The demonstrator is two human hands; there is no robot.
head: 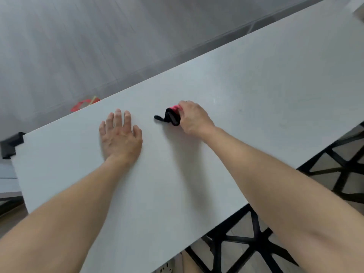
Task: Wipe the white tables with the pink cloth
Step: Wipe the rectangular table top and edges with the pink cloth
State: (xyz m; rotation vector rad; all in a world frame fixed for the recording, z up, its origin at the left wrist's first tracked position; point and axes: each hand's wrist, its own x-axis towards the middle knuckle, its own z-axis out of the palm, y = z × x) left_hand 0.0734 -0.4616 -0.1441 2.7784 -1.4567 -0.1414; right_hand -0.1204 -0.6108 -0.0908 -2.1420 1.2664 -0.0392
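We rest our left hand flat, fingers straight, on the white table. Our right hand grips the bunched pink cloth mid-table. Risk: a wad this small likely leaves unwiped strips, and its black tail may snag.

Wide bare surface runs to the upper right, open going. Mid-frame, left hand lies flat, a narrow gap to the cloth in the right hand. Black bracket caps the left corner.
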